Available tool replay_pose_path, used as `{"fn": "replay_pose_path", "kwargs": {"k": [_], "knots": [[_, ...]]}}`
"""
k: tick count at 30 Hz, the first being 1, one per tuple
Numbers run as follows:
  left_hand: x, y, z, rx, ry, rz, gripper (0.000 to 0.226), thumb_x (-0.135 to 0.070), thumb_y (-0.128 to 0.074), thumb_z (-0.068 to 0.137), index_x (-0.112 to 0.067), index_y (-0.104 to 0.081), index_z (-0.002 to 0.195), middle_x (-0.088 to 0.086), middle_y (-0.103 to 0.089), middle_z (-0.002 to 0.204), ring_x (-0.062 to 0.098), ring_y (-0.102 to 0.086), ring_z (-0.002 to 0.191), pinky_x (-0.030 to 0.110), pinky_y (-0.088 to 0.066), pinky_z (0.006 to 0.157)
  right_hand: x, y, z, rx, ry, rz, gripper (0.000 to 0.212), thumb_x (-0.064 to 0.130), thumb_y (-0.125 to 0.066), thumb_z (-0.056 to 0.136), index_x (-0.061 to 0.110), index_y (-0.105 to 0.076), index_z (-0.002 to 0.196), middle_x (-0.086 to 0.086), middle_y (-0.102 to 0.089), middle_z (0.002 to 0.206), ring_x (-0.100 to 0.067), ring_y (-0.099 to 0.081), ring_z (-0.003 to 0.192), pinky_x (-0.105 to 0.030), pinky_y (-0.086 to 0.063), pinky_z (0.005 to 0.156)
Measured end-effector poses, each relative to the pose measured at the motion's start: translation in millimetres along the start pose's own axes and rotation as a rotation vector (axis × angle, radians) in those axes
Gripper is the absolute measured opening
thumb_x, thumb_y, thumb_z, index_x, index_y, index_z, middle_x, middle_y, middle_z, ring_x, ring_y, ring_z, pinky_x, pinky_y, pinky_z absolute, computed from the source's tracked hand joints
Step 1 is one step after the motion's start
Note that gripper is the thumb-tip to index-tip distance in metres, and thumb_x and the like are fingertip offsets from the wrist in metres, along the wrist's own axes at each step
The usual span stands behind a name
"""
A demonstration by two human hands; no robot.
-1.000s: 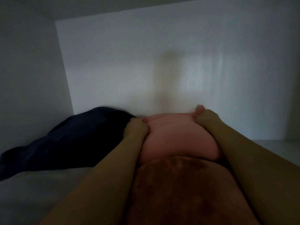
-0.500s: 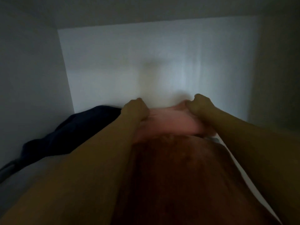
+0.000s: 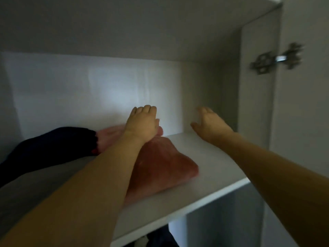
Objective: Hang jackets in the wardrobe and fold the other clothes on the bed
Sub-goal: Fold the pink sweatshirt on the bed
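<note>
Wardrobe shelf (image 3: 204, 177) | folded clothes (image 3: 160, 168) | left hand (image 3: 142, 123), right hand (image 3: 210, 122): fingers relaxed, empty

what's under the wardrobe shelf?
Below the white shelf only a sliver shows: dark clothing with a pale patch beside it, next to a white divider panel. The shelf board and the left forearm cover the rest, so what hangs there cannot be told.

Both hands, left (image 3: 142, 123) and right (image 3: 209, 122), hover open above folded clothes (image 3: 160, 168) on a shelf (image 3: 204, 179).
</note>
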State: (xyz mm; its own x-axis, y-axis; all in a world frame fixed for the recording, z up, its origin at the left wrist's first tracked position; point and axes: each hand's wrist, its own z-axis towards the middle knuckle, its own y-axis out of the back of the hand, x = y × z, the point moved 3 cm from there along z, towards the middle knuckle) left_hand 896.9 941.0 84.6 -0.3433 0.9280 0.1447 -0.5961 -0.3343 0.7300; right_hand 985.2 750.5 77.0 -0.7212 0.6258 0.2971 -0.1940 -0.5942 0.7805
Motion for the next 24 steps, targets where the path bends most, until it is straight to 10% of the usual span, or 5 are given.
{"fn": "replay_pose_path", "kwargs": {"k": [24], "knots": [[-503.5,245.8,-259.8,-0.024,-0.625,-0.480,0.047,-0.033,-0.047,0.096,-0.008,-0.045,0.135,0.011,-0.052,0.135,0.031,-0.050,0.122,0.040,-0.030,0.108,-160.5,369.5,-561.1,-0.111,-0.590,-0.407,0.061,0.027,-0.051,0.098,0.010,-0.025,0.150,-0.005,-0.028,0.156,-0.022,-0.031,0.141,-0.032,-0.025,0.113]]}}
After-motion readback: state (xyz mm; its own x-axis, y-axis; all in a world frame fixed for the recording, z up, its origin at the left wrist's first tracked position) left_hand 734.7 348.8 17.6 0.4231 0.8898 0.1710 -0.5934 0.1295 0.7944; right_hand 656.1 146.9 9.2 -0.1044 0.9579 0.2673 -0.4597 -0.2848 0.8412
